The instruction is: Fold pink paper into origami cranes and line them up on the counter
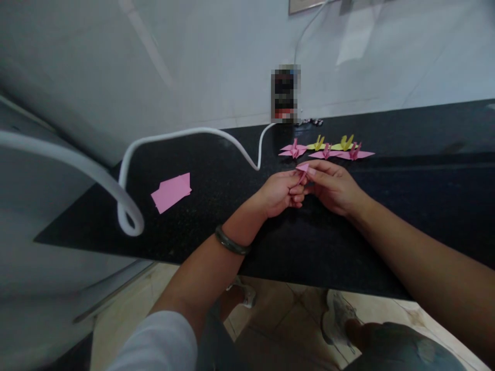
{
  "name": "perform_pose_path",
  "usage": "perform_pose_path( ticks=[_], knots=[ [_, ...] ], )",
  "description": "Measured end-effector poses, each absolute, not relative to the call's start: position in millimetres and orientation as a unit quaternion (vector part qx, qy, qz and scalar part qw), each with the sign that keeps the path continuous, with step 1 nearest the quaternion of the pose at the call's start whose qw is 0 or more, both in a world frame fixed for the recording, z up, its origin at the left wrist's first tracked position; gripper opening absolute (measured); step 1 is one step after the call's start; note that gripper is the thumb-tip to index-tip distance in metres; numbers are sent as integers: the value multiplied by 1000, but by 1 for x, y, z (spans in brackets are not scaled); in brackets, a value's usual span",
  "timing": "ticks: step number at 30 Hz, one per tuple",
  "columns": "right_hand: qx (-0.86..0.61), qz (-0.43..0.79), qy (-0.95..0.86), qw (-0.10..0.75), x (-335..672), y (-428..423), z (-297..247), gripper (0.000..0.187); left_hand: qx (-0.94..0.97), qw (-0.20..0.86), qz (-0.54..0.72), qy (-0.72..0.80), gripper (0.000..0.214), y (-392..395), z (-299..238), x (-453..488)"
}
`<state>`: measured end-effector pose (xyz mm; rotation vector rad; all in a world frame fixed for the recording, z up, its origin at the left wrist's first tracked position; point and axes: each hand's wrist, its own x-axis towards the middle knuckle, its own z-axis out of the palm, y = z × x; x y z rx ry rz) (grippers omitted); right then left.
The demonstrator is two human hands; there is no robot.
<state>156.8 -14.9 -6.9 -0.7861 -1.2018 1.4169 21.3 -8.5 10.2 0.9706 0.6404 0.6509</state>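
Between my two hands, just above the black counter (216,226), is a small folded piece of pink paper (303,168). My left hand (281,195) pinches it from the left, the fingers curled under. My right hand (333,186) grips its right side between thumb and fingers. Fingers hide most of the folded paper; a pointed pink flap shows on top. Right behind my hands stand several folded paper cranes, among them a pink crane (294,149) and a yellow crane (347,143).
Flat pink paper sheets (172,192) lie overlapping on the left of the counter. A thick white cable (193,131) loops across the left side to a blurred-out upright object (285,95) against the wall (216,62). A small black-and-white patterned item (311,122) lies beside it.
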Motion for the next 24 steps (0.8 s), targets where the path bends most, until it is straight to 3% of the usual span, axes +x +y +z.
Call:
perform_pose_path(
  ticks=[4, 11, 24],
  knots=[
    [-333, 586, -498, 546, 158, -14, -8, 16, 461, 768, 312, 317, 10, -6, 5, 23],
    [-392, 502, -504, 584, 161, -3, -17, 14, 482, 606, 463, 432, 31, 2, -3, 25],
    [-388, 558, -493, 543, 157, -9, -11, 11, 476, 628, 486, 378, 19, 3, -6, 26]
  ],
)
